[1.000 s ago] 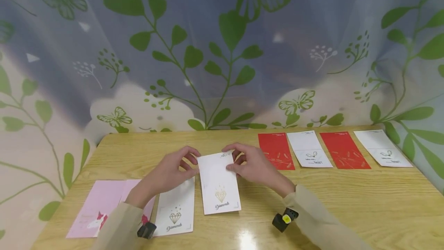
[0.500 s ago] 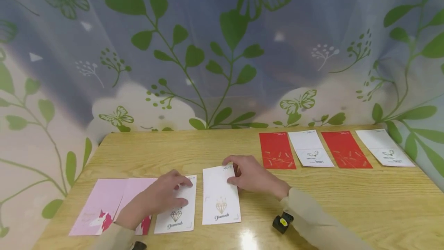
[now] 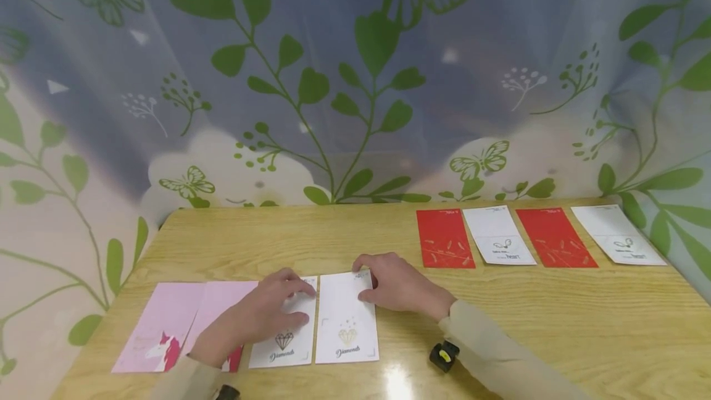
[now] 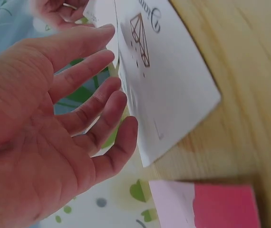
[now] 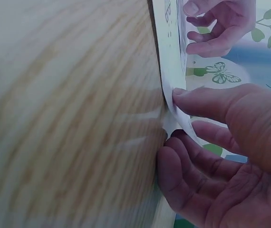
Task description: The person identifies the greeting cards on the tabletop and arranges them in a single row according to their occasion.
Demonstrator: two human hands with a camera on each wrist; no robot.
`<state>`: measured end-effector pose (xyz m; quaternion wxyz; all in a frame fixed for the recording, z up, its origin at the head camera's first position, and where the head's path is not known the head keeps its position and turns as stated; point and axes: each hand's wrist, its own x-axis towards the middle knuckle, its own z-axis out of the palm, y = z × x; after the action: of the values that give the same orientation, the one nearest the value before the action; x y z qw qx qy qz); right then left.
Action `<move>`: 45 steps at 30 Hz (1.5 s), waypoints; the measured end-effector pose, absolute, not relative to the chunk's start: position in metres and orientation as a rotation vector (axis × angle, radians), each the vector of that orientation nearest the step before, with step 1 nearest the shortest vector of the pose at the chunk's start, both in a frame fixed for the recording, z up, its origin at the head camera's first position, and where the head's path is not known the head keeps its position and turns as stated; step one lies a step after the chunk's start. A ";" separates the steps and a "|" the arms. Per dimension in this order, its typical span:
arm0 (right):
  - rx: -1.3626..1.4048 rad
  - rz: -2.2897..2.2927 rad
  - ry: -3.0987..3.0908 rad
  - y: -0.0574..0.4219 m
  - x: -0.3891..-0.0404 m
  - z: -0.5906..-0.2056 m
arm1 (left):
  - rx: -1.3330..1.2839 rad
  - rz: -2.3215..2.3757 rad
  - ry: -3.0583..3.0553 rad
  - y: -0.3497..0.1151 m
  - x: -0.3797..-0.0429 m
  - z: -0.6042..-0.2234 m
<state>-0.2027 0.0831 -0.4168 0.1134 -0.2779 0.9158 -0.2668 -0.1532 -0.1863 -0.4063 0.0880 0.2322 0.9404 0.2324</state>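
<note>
A white card with a gold diamond and the word "Diamonds" lies before me in the head view. My right hand holds its upper right corner, the thumb on the face and fingers at the edge; in the right wrist view that corner bends up off the wood. Left of it, nearly edge to edge, lies a white card with a dark diamond. Over this card is my left hand, fingers spread and loosely bent, gripping nothing. It hides the card's upper left part.
Two pink unicorn cards lie at the left, the second partly behind my left arm. At the back right of the wooden table is a row of red and white cards. A leaf-patterned curtain hangs behind.
The gold-diamond card has come down towards me and then left, up beside the dark-diamond card. My left hand has let go of it and moved over the dark-diamond card.
</note>
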 end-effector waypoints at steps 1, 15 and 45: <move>-0.817 -0.773 2.690 0.083 -0.203 -0.417 | 0.696 0.696 2.791 -0.185 -0.153 -0.406; -0.769 -0.749 2.709 0.080 -0.199 -0.415 | 0.714 0.692 2.757 -0.180 -0.153 -0.406; -0.795 -0.747 2.681 0.082 -0.203 -0.415 | 0.656 0.672 2.769 -0.175 -0.152 -0.407</move>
<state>-0.2031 0.0819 -0.4147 0.1232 -0.2727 0.9192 -0.2560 -0.1524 -0.1750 -0.4072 0.1086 0.2231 0.9414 0.2285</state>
